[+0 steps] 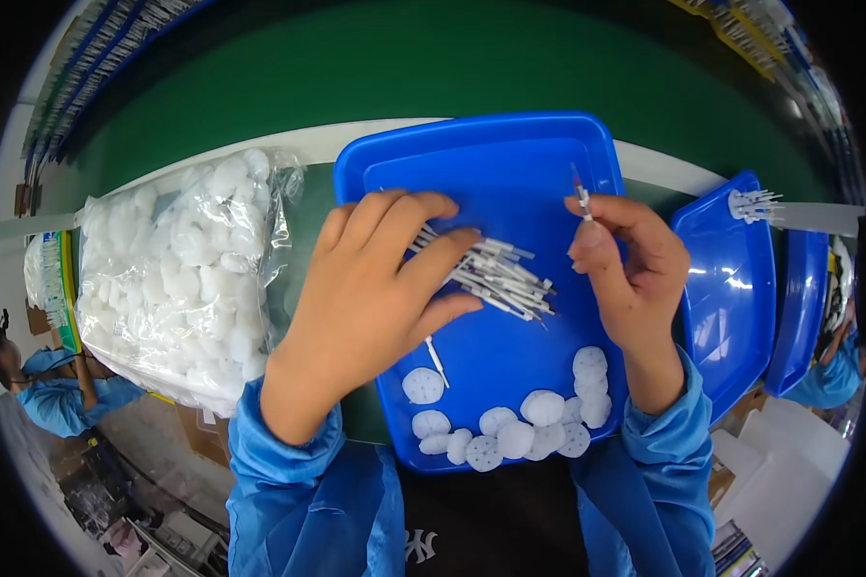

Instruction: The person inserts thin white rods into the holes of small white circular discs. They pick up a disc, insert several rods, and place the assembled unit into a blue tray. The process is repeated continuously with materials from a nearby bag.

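A blue tray (510, 154) lies in front of me. In its middle is a pile of thin white sticks (510, 279). My left hand (370, 298) rests palm down over the left end of that pile, fingers spread. My right hand (625, 260) is raised over the tray's right side and pinches one thin stick (581, 195) upright between thumb and fingers. Several white round cotton pads (520, 423) lie along the tray's near edge. One loose stick (437, 361) lies by my left wrist.
A clear plastic bag of white cotton balls (188, 269) lies to the left. Stacked blue trays (741, 288) stand at the right, with a white comb-like piece (755, 205) above them. A green conveyor surface (433, 77) runs beyond. Other people in blue sit at the far left and right.
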### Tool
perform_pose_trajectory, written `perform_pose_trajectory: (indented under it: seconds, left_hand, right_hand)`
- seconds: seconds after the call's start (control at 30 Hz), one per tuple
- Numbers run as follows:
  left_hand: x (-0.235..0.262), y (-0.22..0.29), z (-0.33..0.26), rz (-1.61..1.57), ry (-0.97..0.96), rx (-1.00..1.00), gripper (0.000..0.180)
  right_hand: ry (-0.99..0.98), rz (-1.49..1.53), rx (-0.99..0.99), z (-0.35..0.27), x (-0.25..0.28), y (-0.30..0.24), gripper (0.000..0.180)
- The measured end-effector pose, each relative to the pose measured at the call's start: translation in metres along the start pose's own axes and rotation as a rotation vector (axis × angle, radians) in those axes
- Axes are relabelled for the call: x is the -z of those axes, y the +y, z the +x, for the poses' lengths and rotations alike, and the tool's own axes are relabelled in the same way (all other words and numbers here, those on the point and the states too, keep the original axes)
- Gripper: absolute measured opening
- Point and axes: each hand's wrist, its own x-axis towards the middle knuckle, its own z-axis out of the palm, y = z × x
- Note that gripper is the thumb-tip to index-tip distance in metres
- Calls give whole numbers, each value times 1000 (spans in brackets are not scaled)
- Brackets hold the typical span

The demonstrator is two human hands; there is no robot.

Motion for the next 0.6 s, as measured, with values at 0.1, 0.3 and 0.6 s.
perform_pose_trajectory:
  seconds: [0.1,0.3,0.6]
  left_hand:
    - [32,21,-22,-91,-223,5,41]
    - [19,9,-47,14,-253,-88,37]
    - [10,18,-23,117,1,-4,39]
  right_hand:
    - [10,-34,-10,-3,3,-1,17]
    - [5,-269,11,5,-9,4,18]
    - [40,-258,-38,7,-7,6,17]
